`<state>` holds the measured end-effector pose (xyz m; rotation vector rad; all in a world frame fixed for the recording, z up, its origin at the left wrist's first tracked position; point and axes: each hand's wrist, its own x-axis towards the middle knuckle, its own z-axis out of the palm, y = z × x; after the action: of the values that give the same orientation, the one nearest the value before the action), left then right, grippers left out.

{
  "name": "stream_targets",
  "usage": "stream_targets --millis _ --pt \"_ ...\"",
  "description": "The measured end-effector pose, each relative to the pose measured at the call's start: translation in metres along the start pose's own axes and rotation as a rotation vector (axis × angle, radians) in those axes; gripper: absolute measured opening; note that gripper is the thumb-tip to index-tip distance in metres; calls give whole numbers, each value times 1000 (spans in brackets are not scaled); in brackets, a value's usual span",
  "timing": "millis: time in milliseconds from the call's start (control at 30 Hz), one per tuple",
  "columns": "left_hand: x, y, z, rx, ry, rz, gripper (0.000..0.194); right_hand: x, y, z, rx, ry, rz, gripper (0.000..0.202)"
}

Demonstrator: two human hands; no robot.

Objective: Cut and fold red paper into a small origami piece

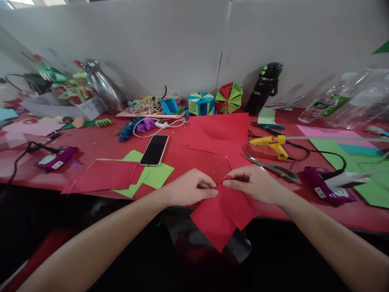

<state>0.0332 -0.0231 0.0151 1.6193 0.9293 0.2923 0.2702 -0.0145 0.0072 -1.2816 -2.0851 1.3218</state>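
Note:
A piece of red paper (pixel 217 225) hangs over the near edge of the table, two of its flaps spreading downward. My left hand (pixel 191 188) pinches its upper left part between thumb and fingers. At the upper right, my right hand (pixel 253 182) is closed on the same paper, with a small rolled or folded bit showing at the fingertips. Just beyond the right hand lie scissors (pixel 273 168) with dark green handles. A larger red sheet (pixel 217 132) rests behind both hands.
A phone (pixel 154 150) lies on green and red paper at left. Right of centre are a yellow glue gun (pixel 269 144) and a purple power strip (pixel 328 186). Folded paper models (pixel 229 98), a black bottle (pixel 263 89) and a steel jug (pixel 103 87) stand along the wall.

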Motion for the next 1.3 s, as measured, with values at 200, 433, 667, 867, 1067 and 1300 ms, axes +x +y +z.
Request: stream_targets --millis 200,433,667,867,1067,1300 --pt "-1 2 0 4 -4 -5 28 1 1 -3 -18 -14 -22 33" --pt "2 1 2 48 64 44 27 3 1 -4 71 7 -21 32" --pt "4 0 -5 48 225 27 25 3 6 -9 247 -53 45 31" --pt "7 0 -9 -201 77 -66 33 7 14 -9 114 56 -7 34" --pt "14 -10 -11 -387 254 -66 29 -11 -9 -2 -375 514 -427 55" --pt "18 -9 -5 -463 326 -33 15 -21 -19 25 -614 278 -573 20"
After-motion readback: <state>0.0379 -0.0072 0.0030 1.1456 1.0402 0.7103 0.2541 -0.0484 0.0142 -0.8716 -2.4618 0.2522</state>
